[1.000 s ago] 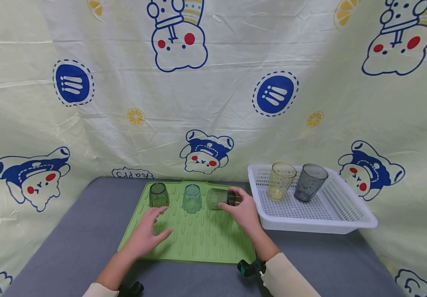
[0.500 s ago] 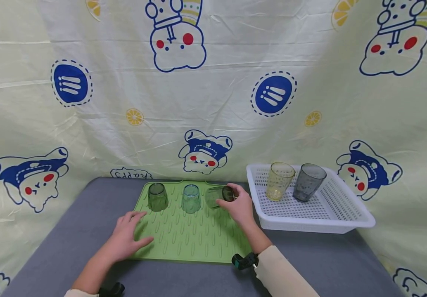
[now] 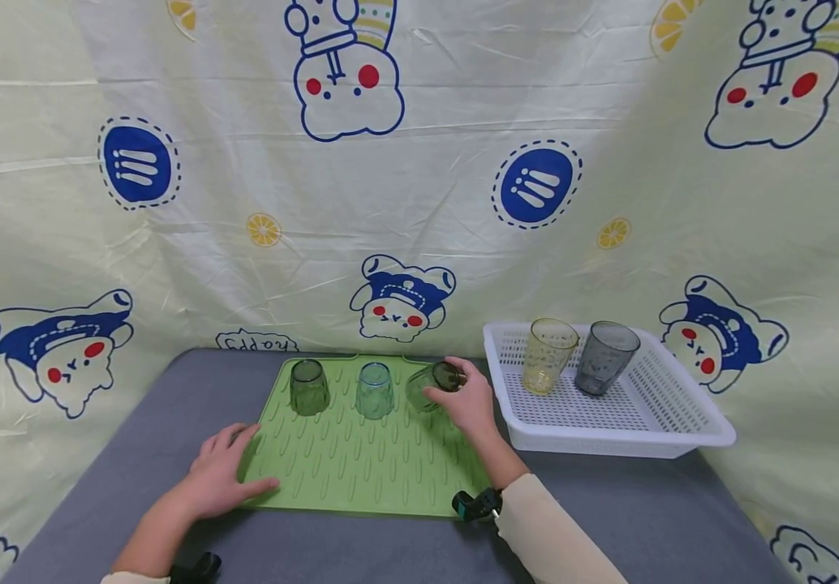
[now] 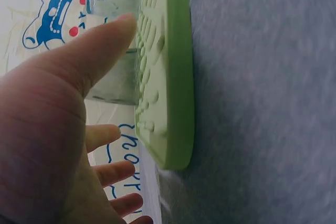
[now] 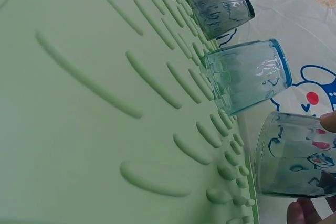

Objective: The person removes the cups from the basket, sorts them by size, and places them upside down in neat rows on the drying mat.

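Observation:
My right hand (image 3: 472, 399) grips a greenish-grey glass (image 3: 419, 392) near its base, tilted over the back right of the green ribbed mat (image 3: 361, 478). In the right wrist view that glass (image 5: 294, 156) has its rim close to the mat; whether it touches, I cannot tell. Two more glasses stand upside down on the mat: a dark green one (image 3: 309, 391) at the back left and a bluish one (image 3: 375, 392) beside it. My left hand (image 3: 217, 478) holds nothing, its fingers spread by the mat's left edge; the thumb appears extended in the left wrist view.
A white perforated basket (image 3: 617, 442) stands right of the mat, holding a yellow glass (image 3: 549, 357) and a grey glass (image 3: 606, 358), both leaning. Grey cloth (image 3: 361, 551) covers the table; a printed curtain (image 3: 434, 195) hangs behind it.
The glass in my right hand has turned from lying nearly sideways to a steeper tilt, base up. My left hand has drawn back left and toward me, away from the dark green glass.

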### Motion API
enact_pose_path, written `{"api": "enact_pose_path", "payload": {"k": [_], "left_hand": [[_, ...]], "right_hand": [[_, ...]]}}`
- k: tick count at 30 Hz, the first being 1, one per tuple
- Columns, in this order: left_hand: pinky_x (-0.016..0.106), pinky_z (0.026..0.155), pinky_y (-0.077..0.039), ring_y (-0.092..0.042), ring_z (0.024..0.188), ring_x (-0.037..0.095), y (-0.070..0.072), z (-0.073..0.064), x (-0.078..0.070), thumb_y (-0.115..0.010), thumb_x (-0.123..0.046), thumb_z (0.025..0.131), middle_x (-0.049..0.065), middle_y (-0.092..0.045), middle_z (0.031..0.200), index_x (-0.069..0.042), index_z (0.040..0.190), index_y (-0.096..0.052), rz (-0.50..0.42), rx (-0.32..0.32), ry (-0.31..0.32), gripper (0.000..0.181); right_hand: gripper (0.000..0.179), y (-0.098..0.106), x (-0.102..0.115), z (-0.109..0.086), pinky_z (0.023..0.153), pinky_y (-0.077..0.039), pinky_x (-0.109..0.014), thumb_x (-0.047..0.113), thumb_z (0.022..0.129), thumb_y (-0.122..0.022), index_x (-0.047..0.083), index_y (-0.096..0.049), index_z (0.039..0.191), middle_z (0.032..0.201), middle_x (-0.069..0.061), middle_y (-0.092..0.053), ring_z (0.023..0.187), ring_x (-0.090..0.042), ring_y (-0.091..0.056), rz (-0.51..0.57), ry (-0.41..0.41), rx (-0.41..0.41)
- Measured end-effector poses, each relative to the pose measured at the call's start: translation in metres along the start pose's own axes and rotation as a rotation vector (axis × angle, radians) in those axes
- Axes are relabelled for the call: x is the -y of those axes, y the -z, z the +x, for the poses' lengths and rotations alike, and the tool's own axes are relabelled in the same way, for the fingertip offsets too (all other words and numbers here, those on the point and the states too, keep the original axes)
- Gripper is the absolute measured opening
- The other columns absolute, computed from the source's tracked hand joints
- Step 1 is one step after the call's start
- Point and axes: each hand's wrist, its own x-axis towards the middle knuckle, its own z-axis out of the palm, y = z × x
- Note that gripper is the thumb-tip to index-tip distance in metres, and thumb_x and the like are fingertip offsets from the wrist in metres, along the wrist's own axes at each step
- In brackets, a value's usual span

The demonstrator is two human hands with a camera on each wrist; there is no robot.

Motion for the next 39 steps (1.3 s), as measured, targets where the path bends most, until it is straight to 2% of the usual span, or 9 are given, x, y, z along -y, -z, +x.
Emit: {"api": "enact_pose_path", "payload": {"k": [3, 7, 13, 17, 22, 31, 39], "left_hand": [[0.08, 0.096, -0.038, -0.036, 0.133, 0.062, 0.003, 0.0, 0.001, -0.08, -0.058, 0.08, 0.033, -0.04, 0.15, -0.001, 0.151, -0.044, 0.001, 0.025, 0.008, 0.098], [0.08, 0.097, -0.037, -0.035, 0.135, 0.062, 0.007, -0.001, 0.001, -0.08, -0.058, 0.081, 0.034, -0.039, 0.15, -0.002, 0.152, -0.043, 0.003, 0.061, 0.009, 0.098], [0.081, 0.101, -0.034, -0.033, 0.138, 0.063, 0.008, -0.002, 0.005, -0.078, -0.062, 0.08, 0.035, -0.039, 0.153, -0.004, 0.153, -0.043, 0.04, 0.085, 0.012, 0.099], [0.082, 0.105, -0.029, -0.028, 0.141, 0.065, 0.008, -0.002, 0.008, -0.077, -0.065, 0.08, 0.035, -0.035, 0.156, -0.004, 0.154, -0.043, 0.045, 0.125, 0.038, 0.101], [0.083, 0.106, -0.024, -0.024, 0.142, 0.066, 0.008, -0.001, 0.009, -0.075, -0.068, 0.08, 0.036, -0.032, 0.158, -0.005, 0.154, -0.042, 0.042, 0.166, 0.07, 0.104], [0.082, 0.107, -0.024, -0.026, 0.142, 0.065, 0.008, -0.002, 0.01, -0.076, -0.068, 0.078, 0.035, -0.032, 0.159, -0.005, 0.154, -0.043, 0.057, 0.169, 0.066, 0.104], [0.083, 0.106, -0.025, -0.028, 0.142, 0.065, 0.007, -0.004, 0.01, -0.076, -0.068, 0.077, 0.031, -0.036, 0.158, -0.004, 0.152, -0.045, 0.073, 0.148, 0.042, 0.103]], "right_hand": [[0.068, -0.001, -0.001, 0.002, 0.079, -0.056, -0.041, 0.024, 0.078, -0.087, 0.016, -0.061, 0.14, 0.127, -0.015, -0.064, 0.106, -0.03, -0.064, -0.004, -0.004, 0.004], [0.068, -0.002, -0.003, 0.004, 0.076, -0.056, -0.037, 0.021, 0.077, -0.087, 0.016, -0.061, 0.139, 0.125, -0.015, -0.065, 0.103, -0.03, -0.064, 0.013, -0.001, 0.006], [0.069, -0.005, -0.005, 0.005, 0.084, -0.058, -0.045, 0.019, 0.077, -0.087, 0.012, -0.06, 0.14, 0.126, -0.017, -0.066, 0.108, -0.032, -0.065, 0.028, 0.004, -0.009], [0.07, -0.008, -0.007, 0.007, 0.092, -0.056, -0.048, 0.019, 0.078, -0.087, 0.011, -0.058, 0.14, 0.128, -0.016, -0.066, 0.113, -0.032, -0.064, 0.021, -0.004, -0.027], [0.069, -0.009, -0.008, 0.008, 0.093, -0.056, -0.048, 0.02, 0.076, -0.088, 0.009, -0.06, 0.138, 0.126, -0.017, -0.068, 0.111, -0.032, -0.066, 0.014, 0.0, -0.044], [0.069, -0.011, -0.011, 0.012, 0.093, -0.056, -0.049, 0.026, 0.078, -0.088, 0.011, -0.061, 0.14, 0.128, -0.016, -0.067, 0.113, -0.032, -0.064, -0.018, -0.009, -0.049], [0.069, -0.011, -0.012, 0.013, 0.09, -0.057, -0.049, 0.023, 0.078, -0.089, 0.013, -0.061, 0.141, 0.132, -0.017, -0.064, 0.115, -0.034, -0.064, -0.002, -0.034, -0.059]]}}
